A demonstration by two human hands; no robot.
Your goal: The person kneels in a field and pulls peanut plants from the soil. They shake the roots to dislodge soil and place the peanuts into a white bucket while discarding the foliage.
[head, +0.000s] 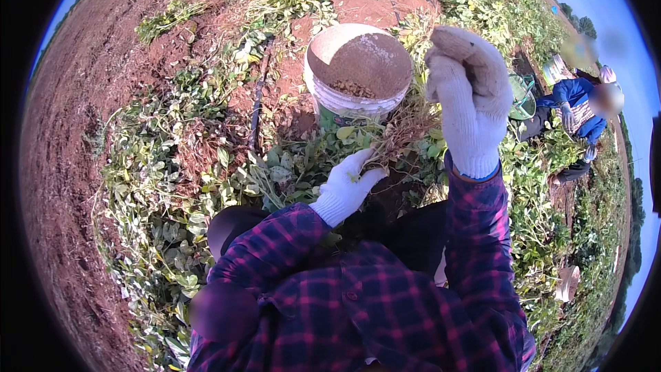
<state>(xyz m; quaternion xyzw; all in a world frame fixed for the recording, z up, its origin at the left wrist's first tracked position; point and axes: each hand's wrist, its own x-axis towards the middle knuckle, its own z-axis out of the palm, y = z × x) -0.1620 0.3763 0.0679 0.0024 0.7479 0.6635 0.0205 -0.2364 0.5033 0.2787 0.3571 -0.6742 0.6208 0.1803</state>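
Observation:
My left hand [351, 186], in a white knit glove, grips the stems of an uprooted plant that looks like peanut. Its tangled brown roots [408, 137] reach up and to the right, just in front of the bucket. My right hand [467, 77], also gloved and soiled at the fingers, is raised to the right of the bucket with its fingers curled in. Whether anything lies inside those fingers is hidden. A white plastic bucket [356, 98] stands upright ahead of me, dusty inside, with a small heap of pods [353, 88] at its bottom.
Leafy pulled plants [170, 206] lie around me on reddish soil [67, 165]. A black drip line [256, 98] runs left of the bucket. To the right, a person in blue [573, 103] sits among plants beside a green bucket [522, 97]. Another container [567, 283] lies lower right.

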